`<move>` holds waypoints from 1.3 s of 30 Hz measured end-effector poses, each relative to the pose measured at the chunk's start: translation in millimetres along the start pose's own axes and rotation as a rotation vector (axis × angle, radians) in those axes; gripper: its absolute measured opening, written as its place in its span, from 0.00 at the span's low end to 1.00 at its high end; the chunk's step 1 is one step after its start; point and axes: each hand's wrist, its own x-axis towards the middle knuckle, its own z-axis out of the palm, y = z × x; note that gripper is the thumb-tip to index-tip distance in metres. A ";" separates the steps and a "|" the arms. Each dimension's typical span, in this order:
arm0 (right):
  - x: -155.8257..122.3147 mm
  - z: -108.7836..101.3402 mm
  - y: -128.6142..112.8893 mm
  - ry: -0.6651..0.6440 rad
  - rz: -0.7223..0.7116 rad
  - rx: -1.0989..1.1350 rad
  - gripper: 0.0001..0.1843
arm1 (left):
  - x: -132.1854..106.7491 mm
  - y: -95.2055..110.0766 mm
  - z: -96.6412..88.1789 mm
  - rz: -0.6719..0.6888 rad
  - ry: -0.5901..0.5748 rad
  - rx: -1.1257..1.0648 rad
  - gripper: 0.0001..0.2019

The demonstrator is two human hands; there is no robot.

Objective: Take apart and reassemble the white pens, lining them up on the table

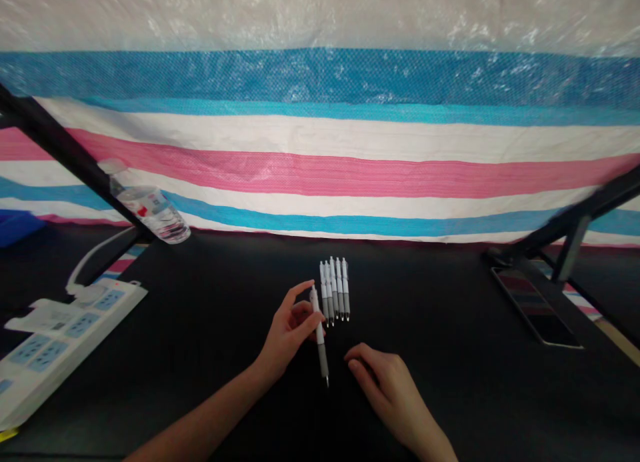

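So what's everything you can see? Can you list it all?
Row pens: 5, white and grey, middle
Held pen: 1, white and grey, nearer than the row
Bottle: 1, clear, back left
Power strip: 1, white and pale blue, left
Plug: 1, white, on power strip
Cable: 1, white, behind plug
Phone: 1, dark, right
Bars: 2, black, each side
Box-like thing: 1, blue, left edge
Sheet: 1, striped blue, pink, white, behind
Table: 1, black, underneath
Left hand: 1, bare, holding pen
Right hand: 1, bare, fingers curled, near right

makeshift desk workspace, apparently: black tabletop (425, 295), striped plastic sheeting (320, 175), power strip (70, 353)
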 end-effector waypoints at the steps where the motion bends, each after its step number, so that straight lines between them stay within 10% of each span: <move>1: 0.6 0.0 -0.1 -0.001 0.001 -0.003 0.14 | 3.0 1.2 -1.2 0.004 0.007 0.036 0.31; 12: 11.1 -8.0 -10.5 -0.020 -0.010 -0.018 0.11 | 59.0 9.1 -16.2 0.172 0.105 0.477 0.32; 20: 27.1 -33.9 -3.9 0.111 -0.142 -0.124 0.14 | 35.2 7.8 -25.1 0.350 -0.127 0.686 0.29; 27: 48.8 -10.7 17.5 0.120 -0.243 -0.386 0.32 | 33.5 -5.3 -31.8 0.539 -0.307 1.102 0.35; 39: 11.2 -14.8 23.1 0.111 -0.250 -0.471 0.31 | 27.7 -12.2 3.2 0.712 -0.438 1.237 0.22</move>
